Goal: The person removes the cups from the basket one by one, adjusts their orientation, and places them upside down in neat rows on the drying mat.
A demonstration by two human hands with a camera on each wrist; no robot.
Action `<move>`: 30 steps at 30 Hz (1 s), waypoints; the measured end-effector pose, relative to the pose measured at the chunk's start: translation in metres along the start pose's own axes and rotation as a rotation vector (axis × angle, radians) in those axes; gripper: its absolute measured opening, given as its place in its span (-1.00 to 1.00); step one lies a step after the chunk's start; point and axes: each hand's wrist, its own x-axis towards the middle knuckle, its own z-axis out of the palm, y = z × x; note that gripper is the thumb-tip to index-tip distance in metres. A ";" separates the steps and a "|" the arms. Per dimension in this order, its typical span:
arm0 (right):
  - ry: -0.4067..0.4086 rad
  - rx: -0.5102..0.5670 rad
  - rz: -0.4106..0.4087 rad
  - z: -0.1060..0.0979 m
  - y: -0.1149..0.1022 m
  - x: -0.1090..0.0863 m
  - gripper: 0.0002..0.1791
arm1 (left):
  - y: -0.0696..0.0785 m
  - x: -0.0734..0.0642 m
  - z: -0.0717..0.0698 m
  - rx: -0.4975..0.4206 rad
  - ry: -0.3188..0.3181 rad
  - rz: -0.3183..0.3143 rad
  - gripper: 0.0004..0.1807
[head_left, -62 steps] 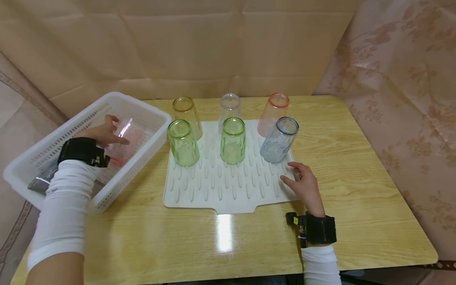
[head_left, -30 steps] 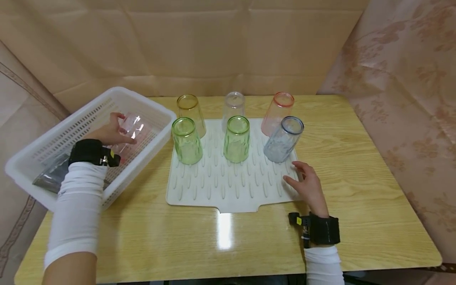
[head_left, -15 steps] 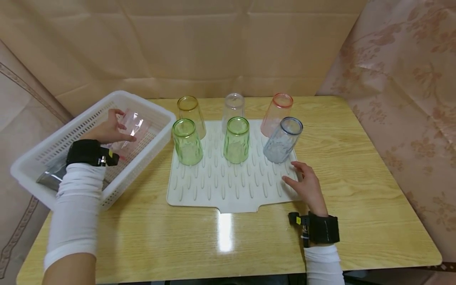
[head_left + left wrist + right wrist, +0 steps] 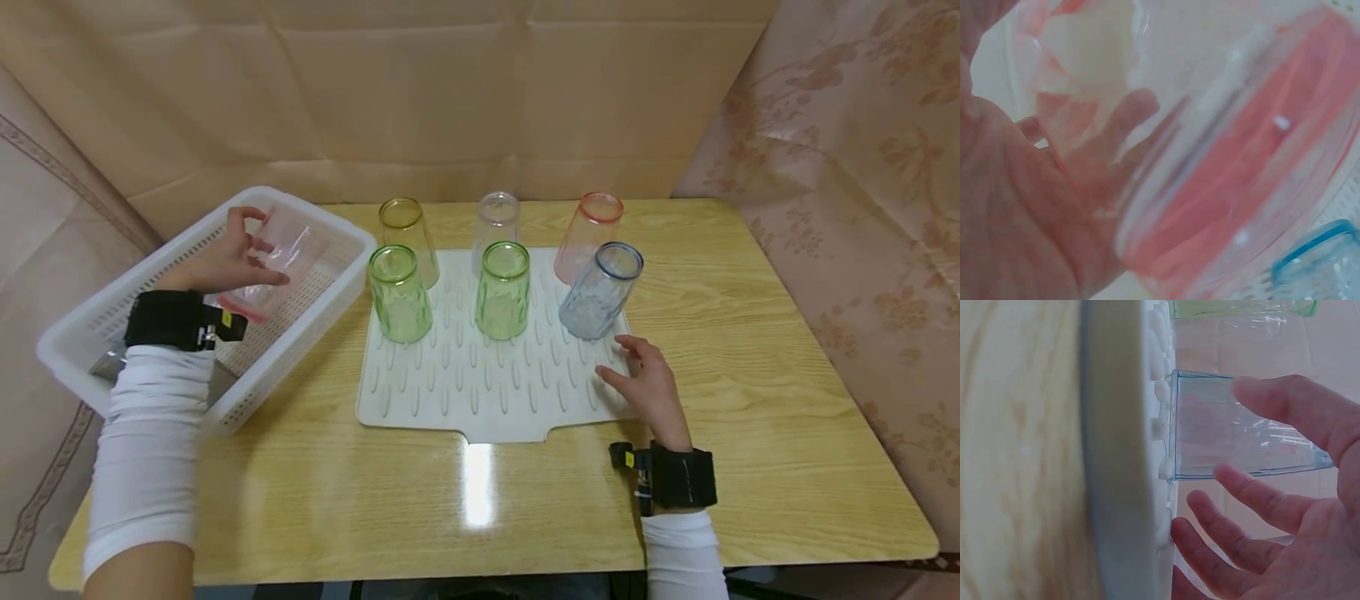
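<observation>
My left hand grips a clear glass with pink tint, held tilted over the white basket. Close up in the left wrist view, the glass shows a broad pink end, with fingers visible through its wall. A blue-rimmed glass lies below it. On the right, my right hand is at the edge of the white drying mat, thumb and fingers spread and holding nothing. Just beyond it a blue glass stands on the mat; thumb and fingers overlap it in the right wrist view.
Two green glasses share the front row with the blue one. Behind stand amber, colourless and pink-red glasses. The white perforated basket sits at the table's left; a curtain hangs behind the table.
My left hand has risen a little within the basket, lifting and tilting the pink glass. The right hand and the glasses on the mat stay where they were.
</observation>
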 end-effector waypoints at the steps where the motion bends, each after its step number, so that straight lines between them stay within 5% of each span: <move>1: 0.001 -0.001 0.001 0.000 -0.001 0.000 -0.40 | 0.003 -0.002 -0.001 -0.001 -0.002 0.009 -0.05; 12: -0.004 0.007 0.001 -0.002 -0.011 -0.003 -0.37 | 0.037 -0.019 -0.005 -0.016 0.001 0.130 -0.02; 30: -0.027 0.076 -0.022 0.005 -0.028 -0.006 -0.35 | 0.080 -0.055 0.016 0.093 -0.033 0.327 0.05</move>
